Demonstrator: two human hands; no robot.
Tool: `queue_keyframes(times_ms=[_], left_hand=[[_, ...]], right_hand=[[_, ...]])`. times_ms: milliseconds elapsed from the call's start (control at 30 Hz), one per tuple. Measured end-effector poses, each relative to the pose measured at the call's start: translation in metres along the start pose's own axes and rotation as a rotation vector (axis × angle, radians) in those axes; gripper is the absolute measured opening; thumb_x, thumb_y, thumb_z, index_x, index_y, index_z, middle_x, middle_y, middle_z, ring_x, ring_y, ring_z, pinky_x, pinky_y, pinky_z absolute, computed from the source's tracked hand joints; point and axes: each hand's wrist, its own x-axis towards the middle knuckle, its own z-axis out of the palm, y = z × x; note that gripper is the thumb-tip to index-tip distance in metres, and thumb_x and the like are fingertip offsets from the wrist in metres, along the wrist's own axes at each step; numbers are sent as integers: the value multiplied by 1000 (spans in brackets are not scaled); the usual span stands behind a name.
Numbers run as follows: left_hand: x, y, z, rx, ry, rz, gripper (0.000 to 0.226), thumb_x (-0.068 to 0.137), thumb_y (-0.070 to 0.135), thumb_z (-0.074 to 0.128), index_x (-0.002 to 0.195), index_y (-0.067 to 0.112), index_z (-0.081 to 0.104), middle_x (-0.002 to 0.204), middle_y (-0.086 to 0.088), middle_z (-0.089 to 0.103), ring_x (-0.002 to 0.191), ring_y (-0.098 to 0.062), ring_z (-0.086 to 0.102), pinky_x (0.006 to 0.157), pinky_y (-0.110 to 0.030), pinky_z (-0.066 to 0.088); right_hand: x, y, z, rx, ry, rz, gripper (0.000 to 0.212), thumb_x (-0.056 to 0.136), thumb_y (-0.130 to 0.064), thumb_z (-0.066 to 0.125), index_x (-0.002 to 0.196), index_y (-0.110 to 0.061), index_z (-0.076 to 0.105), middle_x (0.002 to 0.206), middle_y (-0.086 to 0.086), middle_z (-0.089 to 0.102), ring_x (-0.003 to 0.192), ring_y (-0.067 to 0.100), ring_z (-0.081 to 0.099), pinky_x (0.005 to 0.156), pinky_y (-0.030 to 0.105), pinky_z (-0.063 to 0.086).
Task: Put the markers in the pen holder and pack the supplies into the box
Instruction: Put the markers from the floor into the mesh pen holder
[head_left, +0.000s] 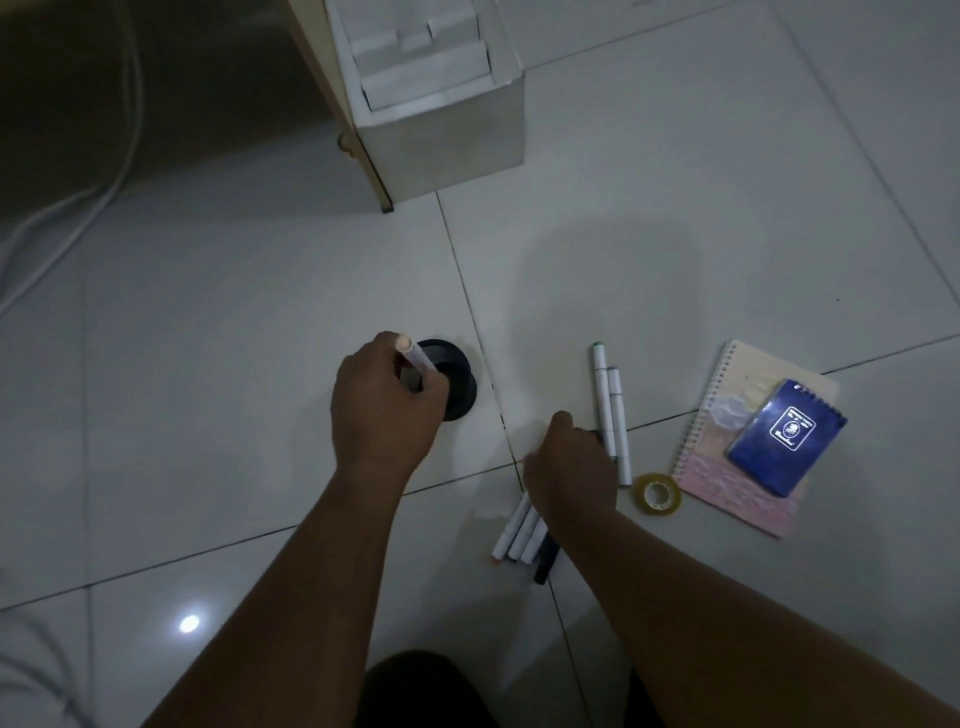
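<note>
A black round pen holder (458, 382) stands on the tiled floor at centre. My left hand (382, 405) grips a white marker (415, 358), its lower end inside the holder's mouth. My right hand (569, 467) rests closed over a bundle of several white and dark markers (522, 535) lying on the floor. Two more white markers (608, 405) lie side by side just right of that hand. A spiral notebook (727, 493), a small blue notepad (787, 434) on top of it and a yellow tape roll (657, 493) lie to the right. An open white box (441, 88) stands at the top.
A wooden furniture leg (374, 176) touches the box's left side. White cables (78, 208) run along the floor at the left. My dark-clothed knee (415, 691) shows at the bottom edge.
</note>
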Motion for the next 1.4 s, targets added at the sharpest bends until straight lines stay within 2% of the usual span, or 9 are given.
queue_keyframes(times_ms=[167, 333, 433, 500, 567, 767, 967, 1167, 1400], left_hand=[[1, -22, 11, 158, -108, -20, 13, 79, 27, 68, 91, 22, 68, 106, 2, 61, 105, -23, 53, 78, -40, 53], [-8, -21, 11, 125, -72, -18, 45, 75, 28, 72, 118, 23, 58, 129, 1, 53, 119, -23, 50, 90, -45, 52], [-12, -12, 7, 104, 19, 36, 51, 70, 28, 75, 118, 19, 59, 122, 1, 56, 115, -22, 47, 87, -37, 48], [-16, -5, 4, 95, 51, 157, 36, 69, 30, 74, 101, 17, 66, 105, 2, 61, 103, -20, 49, 79, -28, 44], [-23, -1, 6, 40, 9, 270, 19, 72, 29, 75, 85, 16, 70, 88, 6, 64, 90, -17, 54, 73, -27, 45], [-27, 18, 9, -83, -349, 148, 34, 84, 38, 75, 115, 24, 74, 95, 11, 73, 85, -7, 66, 76, -30, 57], [-11, 32, -3, -127, -232, 7, 6, 91, 26, 68, 93, 32, 69, 77, 13, 68, 69, -3, 63, 60, -13, 45], [1, 26, -25, -307, 43, -109, 13, 85, 34, 76, 95, 26, 72, 92, 7, 71, 87, -5, 68, 79, -19, 51], [4, -5, -5, -148, -132, -193, 6, 89, 25, 71, 96, 26, 70, 85, 17, 67, 84, 1, 63, 69, -11, 42]], right_hand=[[2, 2, 1, -76, -17, -37, 12, 92, -22, 59, 101, -15, 56, 92, 3, 70, 79, 18, 70, 58, 25, 42], [11, 4, -9, 102, -34, 48, 12, 86, -17, 63, 93, -9, 57, 78, 0, 58, 74, 19, 64, 61, 24, 43], [22, 2, -22, 228, -27, -1, 12, 80, -18, 67, 80, -6, 67, 70, 2, 63, 65, 16, 62, 59, 18, 44], [29, -5, -39, 307, -28, -14, 15, 79, -24, 73, 88, -13, 75, 83, -2, 73, 71, 7, 62, 55, -2, 35], [37, -14, -59, 385, -55, -48, 21, 79, -32, 80, 95, -19, 77, 89, -7, 74, 76, 1, 59, 61, -4, 33], [41, -39, -114, 724, -95, -142, 17, 75, -31, 85, 86, -25, 74, 71, -6, 76, 69, 2, 72, 77, 22, 56], [35, -42, -120, 902, -170, -224, 23, 89, -37, 72, 103, -19, 72, 83, 1, 77, 74, 13, 76, 81, 43, 61], [26, 1, -70, 412, -140, -175, 18, 87, -32, 73, 101, -23, 67, 84, -9, 69, 75, 4, 64, 64, 7, 40], [15, 40, -21, -146, -327, -470, 37, 80, -19, 73, 116, -24, 68, 118, 1, 58, 116, 24, 44, 94, 38, 47]])
